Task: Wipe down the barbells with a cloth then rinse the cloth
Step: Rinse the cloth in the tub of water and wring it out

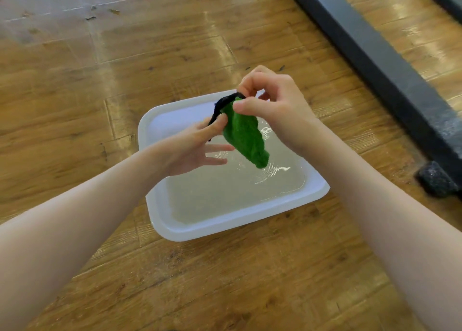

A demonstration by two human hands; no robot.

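A wet green cloth [246,138] with a dark edge hangs over a white plastic basin [220,227] of water on the wooden floor. My right hand [272,98] pinches the cloth's top end between thumb and fingers. My left hand [200,148] is just left of the cloth, its thumb and forefinger pinching the dark edge, the other fingers spread out straight. The cloth's lower tip hangs just above the rippled water. No barbell is in view.
A black metal frame bar [375,63] runs diagonally along the floor at the right and ends in a black foot [437,180] near the basin's right corner. Wooden floor [100,80] lies on all other sides of the basin.
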